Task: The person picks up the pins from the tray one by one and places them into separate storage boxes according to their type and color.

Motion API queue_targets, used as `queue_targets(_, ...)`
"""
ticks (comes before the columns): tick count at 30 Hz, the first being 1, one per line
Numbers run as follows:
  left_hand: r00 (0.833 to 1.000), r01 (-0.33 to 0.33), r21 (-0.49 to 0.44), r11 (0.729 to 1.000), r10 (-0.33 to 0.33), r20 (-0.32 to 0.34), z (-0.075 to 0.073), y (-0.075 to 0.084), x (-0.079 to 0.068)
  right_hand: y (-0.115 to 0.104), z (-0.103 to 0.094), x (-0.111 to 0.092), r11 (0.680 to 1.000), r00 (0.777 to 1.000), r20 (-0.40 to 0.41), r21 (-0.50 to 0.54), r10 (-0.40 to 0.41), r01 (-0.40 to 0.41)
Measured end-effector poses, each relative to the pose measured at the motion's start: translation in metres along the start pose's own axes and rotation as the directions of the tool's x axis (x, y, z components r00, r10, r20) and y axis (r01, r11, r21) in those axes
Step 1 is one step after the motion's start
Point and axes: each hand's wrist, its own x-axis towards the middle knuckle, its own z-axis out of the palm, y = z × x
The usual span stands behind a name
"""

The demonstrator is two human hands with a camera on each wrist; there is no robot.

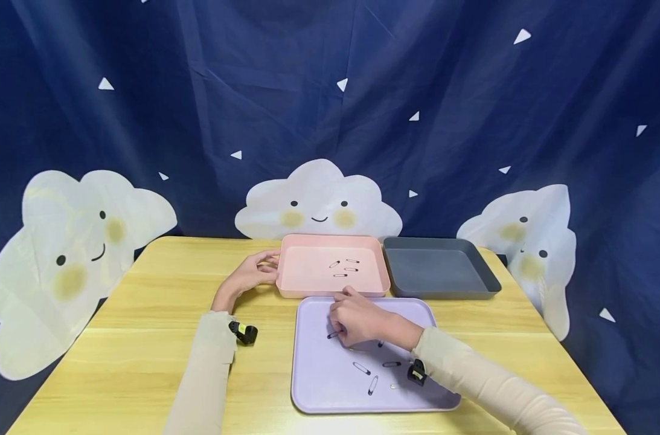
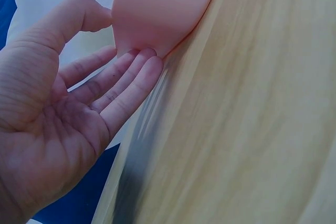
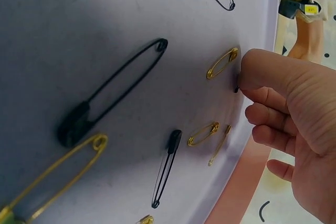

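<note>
My left hand touches the left end of the pink tray, its fingers nearly straight. In the left wrist view the thumb meets the upper edge and the fingertips lie against the lower wall. Over the lavender tray, my right hand bends down with curled fingers. Index finger and thumb pinch a black safety pin, mostly hidden by the fingers. Around it lie a gold safety pin, a large black safety pin and several more in both colours.
Several black safety pins lie inside the pink tray. A dark grey tray stands to its right at the back of the wooden table. Behind the table hangs a blue curtain with white clouds.
</note>
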Motion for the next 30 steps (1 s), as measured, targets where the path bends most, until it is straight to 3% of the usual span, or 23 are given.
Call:
queue_targets(11, 1.0, -0.016, -0.013, 1.0, 0.016, 0.0, -0.0011, 0.0014, -0.0006, -0.0003, -0.0009, 0.003, 0.999, 0.999, -0.027, -0.035, -0.033, 0.032)
queue_targets(19, 1.0, -0.01, -0.014, 1.0, 0.01, -0.005, 0.0017, -0.0001, 0.0005, 0.0008, -0.0018, 0.0012, 1.0, 1.0, -0.005, -0.007, -0.021, 0.021)
queue_targets(30, 1.0, -0.005, -0.008, 1.0, 0.005, -0.001, -0.0008, -0.0013, -0.0001, 0.0039, -0.0029, -0.001, 1.0, 0.999, -0.036, -0.005, -0.014, 0.014)
